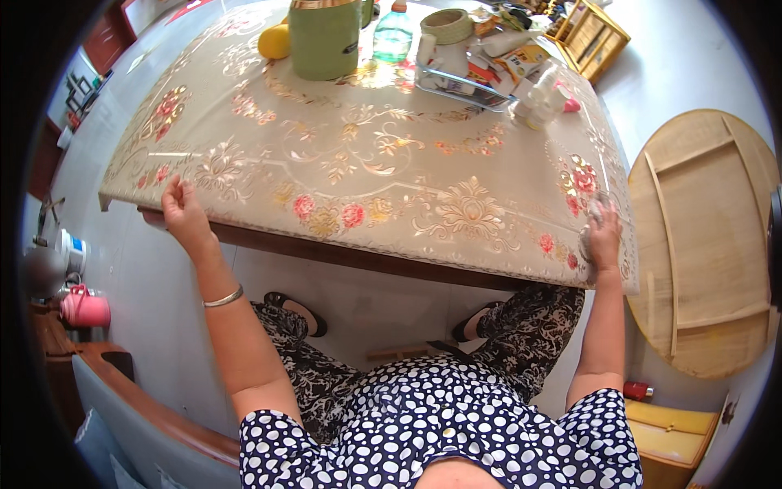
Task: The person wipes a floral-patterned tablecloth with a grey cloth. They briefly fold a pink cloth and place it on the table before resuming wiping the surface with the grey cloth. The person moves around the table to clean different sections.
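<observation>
A beige tablecloth (383, 179) with gold and red flower patterns covers the large table before me. My left hand (186, 216) is at the table's near left edge, its fingers loosely bent and slightly apart; nothing shows between them. At the right side, my right hand (604, 240) presses a crumpled greyish cloth (599, 210) onto the tablecloth beside a red flower print. The fingers partly cover this cloth, so its full shape is hidden.
Toward the far side stand a green canister (324, 41), a yellow round thing (274, 41), a clear bottle (393, 37) and a filled clear tray (464, 88). White bottles (538, 102) stand right of it. A round wooden board (705, 244) leans at right; a chair (155, 407) is at lower left.
</observation>
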`<state>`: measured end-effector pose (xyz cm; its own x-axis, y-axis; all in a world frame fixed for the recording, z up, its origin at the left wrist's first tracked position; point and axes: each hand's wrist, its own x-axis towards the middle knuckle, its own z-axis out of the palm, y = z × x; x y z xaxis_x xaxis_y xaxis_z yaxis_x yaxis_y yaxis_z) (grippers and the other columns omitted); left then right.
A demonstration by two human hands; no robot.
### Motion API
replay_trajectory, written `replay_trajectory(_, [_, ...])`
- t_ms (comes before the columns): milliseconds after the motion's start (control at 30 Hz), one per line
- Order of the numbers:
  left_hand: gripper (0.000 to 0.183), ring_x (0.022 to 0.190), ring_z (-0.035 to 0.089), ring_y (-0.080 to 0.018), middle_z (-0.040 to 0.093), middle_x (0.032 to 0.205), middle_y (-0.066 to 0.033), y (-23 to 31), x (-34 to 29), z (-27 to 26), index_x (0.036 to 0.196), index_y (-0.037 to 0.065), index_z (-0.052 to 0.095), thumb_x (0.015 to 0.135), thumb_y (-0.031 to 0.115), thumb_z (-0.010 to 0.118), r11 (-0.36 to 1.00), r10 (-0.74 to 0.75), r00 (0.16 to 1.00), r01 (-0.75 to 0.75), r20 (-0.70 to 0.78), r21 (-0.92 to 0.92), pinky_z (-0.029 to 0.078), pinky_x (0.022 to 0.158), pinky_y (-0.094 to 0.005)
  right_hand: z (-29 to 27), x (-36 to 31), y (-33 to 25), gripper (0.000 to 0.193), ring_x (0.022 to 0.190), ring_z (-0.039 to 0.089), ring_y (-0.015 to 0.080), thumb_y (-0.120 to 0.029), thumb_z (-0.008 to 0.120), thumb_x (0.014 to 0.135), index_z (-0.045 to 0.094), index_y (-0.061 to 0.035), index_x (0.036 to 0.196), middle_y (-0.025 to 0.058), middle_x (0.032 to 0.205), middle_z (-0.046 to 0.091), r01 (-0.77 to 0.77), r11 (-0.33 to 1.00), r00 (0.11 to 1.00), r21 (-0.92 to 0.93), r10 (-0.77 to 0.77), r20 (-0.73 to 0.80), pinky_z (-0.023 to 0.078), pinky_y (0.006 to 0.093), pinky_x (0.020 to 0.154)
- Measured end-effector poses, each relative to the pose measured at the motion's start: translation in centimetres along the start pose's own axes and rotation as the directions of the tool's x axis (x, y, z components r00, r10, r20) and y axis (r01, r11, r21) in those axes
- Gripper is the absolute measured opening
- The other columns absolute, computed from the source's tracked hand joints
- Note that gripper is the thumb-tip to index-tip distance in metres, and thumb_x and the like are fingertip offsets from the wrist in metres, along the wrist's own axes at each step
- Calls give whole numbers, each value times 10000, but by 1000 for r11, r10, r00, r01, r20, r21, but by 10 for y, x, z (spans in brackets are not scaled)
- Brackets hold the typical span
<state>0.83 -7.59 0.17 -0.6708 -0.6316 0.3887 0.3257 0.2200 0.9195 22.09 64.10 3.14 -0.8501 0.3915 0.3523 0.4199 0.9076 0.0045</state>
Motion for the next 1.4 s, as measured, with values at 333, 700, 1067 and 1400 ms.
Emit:
replay_trajectory(333, [238,884,558,-78,600,996,-10,11,-1,-2,1162,22,584,948,124,577,998,-38,999,38,-2,-47,446,761,-207,-20,19,-276,460,1331,319,390,-177,634,829,550,-96,1274,155,1451,373,499,759,852,418,-517,-77,269,453,1113])
replay_trajectory(700, [249,888,564,-72,607,1030,5,7,6,-3,1165,44,591,950,169,583,1000,8,1000,-7,-6,13,434,731,-219,-40,-5,-475,528,1402,227,351,-281,577,874,454,-124,1363,111,1508,299,792,394,464,467,-885,-38,203,431,1154])
replay_trajectory(1067, [264,948,559,-86,606,1101,2,3,4,10,1187,58,581,951,175,580,998,35,999,-36,11,57,424,797,-258,9,85,-334,440,1293,410,309,-171,634,810,582,-169,1247,92,1429,431,554,714,817,430,-566,-112,362,418,1069])
replay_trajectory(1400, [278,983,557,-107,602,1087,-25,-2,3,6,1190,20,573,940,140,589,994,69,998,-69,7,80,443,846,-250,23,54,2,361,1285,404,324,-194,586,863,597,-118,1216,120,1372,460,-26,971,996,239,47,-80,297,408,1106])
